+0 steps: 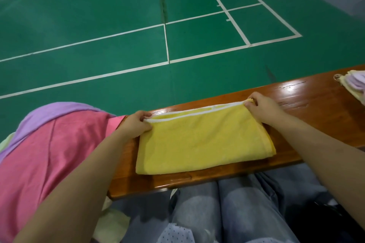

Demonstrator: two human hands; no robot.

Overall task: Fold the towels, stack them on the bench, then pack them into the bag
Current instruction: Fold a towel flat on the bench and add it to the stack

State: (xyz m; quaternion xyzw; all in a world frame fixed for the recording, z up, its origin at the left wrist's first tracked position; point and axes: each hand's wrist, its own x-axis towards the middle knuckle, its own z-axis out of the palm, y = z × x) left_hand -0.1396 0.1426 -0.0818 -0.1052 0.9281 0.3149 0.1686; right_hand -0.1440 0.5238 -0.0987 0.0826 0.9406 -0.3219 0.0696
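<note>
Yellow towel (203, 140) flat on the bench (308, 104), folded at least once, white-trimmed edges lined up along the far side. Left hand (136, 124) pinching the far-left corner of that towel; right hand (260, 107) pinching the far-right corner, thumb and fingers closed on the hem. Both arms reaching across from the near side of the bench.

Left of the yellow towel: loose heap still unfolded, pink towel (49, 154) on top, purple towel (59, 110) beyond it, pale cloth showing under the near edge. Heap draped over the bench end.

Far right of the yellow towel, at the bench's frame edge: small stack (355, 87) of folded pieces, yellow and lilac visible, count not readable.

No bag identifiable; dark shape at lower right, near the knees, too dim to name.

Judged progress: early to middle. A few towels apparently folded and stacked, one mid-fold, at least two or three waiting. Likely remaining for the yellow one: another fold, then transfer to the stack. Packing not begun, as far as visible.
</note>
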